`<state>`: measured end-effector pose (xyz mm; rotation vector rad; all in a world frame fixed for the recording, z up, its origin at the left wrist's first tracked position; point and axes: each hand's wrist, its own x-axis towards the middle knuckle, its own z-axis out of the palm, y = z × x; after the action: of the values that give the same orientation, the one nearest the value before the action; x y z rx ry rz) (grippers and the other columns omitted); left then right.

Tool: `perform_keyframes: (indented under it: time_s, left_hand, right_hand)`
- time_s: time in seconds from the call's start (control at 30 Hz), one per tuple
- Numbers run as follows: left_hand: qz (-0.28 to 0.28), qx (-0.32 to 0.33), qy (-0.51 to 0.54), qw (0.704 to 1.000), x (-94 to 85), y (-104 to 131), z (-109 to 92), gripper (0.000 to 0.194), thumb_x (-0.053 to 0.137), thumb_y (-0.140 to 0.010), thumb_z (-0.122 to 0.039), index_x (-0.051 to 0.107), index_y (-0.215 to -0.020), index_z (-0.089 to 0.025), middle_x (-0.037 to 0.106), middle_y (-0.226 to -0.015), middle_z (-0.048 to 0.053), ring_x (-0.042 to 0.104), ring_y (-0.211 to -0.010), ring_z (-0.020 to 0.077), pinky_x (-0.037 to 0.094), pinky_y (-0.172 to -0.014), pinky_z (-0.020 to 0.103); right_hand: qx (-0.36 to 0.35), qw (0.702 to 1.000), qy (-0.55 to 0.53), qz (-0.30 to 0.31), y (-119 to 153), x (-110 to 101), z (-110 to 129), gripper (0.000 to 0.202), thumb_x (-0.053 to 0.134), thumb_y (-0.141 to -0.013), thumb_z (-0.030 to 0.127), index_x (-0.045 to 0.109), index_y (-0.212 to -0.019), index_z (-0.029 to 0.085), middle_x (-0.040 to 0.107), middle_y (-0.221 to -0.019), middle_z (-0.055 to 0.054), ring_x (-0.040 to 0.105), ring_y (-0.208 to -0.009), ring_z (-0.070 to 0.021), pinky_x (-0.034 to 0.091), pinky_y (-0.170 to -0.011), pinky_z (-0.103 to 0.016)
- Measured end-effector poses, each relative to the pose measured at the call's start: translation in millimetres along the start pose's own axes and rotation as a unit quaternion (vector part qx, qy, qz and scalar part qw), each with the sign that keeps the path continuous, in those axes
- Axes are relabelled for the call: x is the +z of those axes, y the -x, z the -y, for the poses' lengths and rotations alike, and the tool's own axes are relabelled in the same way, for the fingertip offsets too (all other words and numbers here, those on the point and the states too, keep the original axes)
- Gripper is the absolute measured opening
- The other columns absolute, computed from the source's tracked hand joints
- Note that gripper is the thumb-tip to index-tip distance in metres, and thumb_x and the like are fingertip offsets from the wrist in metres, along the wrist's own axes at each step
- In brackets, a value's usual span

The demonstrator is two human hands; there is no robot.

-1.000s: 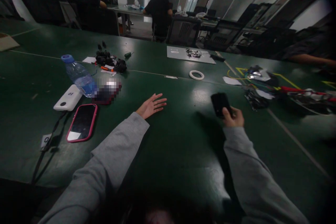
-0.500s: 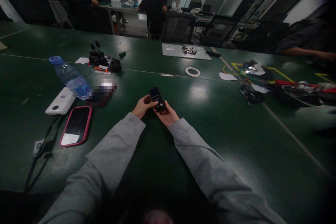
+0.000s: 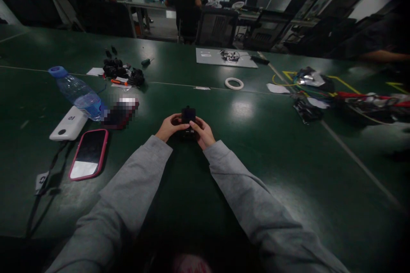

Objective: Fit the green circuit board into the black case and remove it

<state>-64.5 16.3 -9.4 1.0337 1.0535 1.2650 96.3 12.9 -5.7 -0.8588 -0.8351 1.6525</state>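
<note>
Both my hands are closed around a small black device with a dark screen, just above the green table. Its exact kind is hard to make out. My left hand grips the left side, thumb across the front. My right hand holds the right side, its thumb tip meeting the left one over the lower part. The fingers behind the device are hidden. To the left lie a phone in a pink case and a white power bank with a black cable.
A tilted water bottle lies beside a blurred dark red item. Farther back are black cables, a screwdriver, a tape roll and a grey board. Wires and a person's arm are at right.
The black device has turned from slanted to upright, its screen darker. My right thumb has come onto its front beside the left thumb. The view has shifted slightly.
</note>
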Motion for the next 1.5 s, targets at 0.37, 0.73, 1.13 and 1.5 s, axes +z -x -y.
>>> perform_keyframes:
  time_s: [0.37,0.73,1.13,1.5]
  left_hand:
    - [-0.019,-0.008,0.027,0.999,1.9,5.1,-7.9,0.059,0.087,-0.054,-0.026,0.064,-0.108,-0.016,0.063,-0.089,0.002,0.060,-0.088,0.0161,0.045,-0.086,0.033]
    - [-0.001,0.003,0.020,1.000,0.3,2.6,-3.7,0.060,0.087,-0.053,-0.026,0.063,-0.108,-0.017,0.062,-0.085,0.000,0.059,-0.084,0.0150,0.045,-0.083,0.032]
    - [0.010,-0.005,0.024,1.000,-0.7,0.1,-1.2,0.057,0.086,-0.057,-0.029,0.061,-0.107,-0.017,0.061,-0.088,0.001,0.058,-0.086,0.0146,0.043,-0.084,0.031]
    - [0.008,-0.010,0.005,1.000,0.3,3.6,-5.5,0.062,0.087,-0.055,-0.029,0.060,-0.110,-0.017,0.059,-0.085,0.000,0.057,-0.083,0.0153,0.043,-0.083,0.033]
  right_hand:
    - [0.059,0.998,-0.006,0.027,-3.4,-9.2,3.2,0.070,0.090,-0.055,0.036,0.058,-0.114,0.019,0.065,-0.091,-0.001,0.061,-0.078,-0.0111,0.048,-0.070,-0.023]
    - [0.047,0.998,-0.046,0.018,-1.5,-8.3,2.6,0.062,0.090,-0.055,0.032,0.060,-0.107,0.017,0.066,-0.089,-0.001,0.063,-0.080,-0.0115,0.050,-0.073,-0.023]
    - [0.045,0.999,-0.025,-0.016,-0.6,-3.3,3.6,0.063,0.091,-0.051,0.037,0.059,-0.102,0.018,0.064,-0.085,0.001,0.060,-0.073,-0.0096,0.048,-0.066,-0.021]
    - [0.037,0.999,-0.021,0.016,-4.7,-13.6,-2.1,0.059,0.088,-0.060,0.036,0.060,-0.109,0.018,0.066,-0.096,-0.002,0.063,-0.085,-0.0125,0.051,-0.078,-0.025]
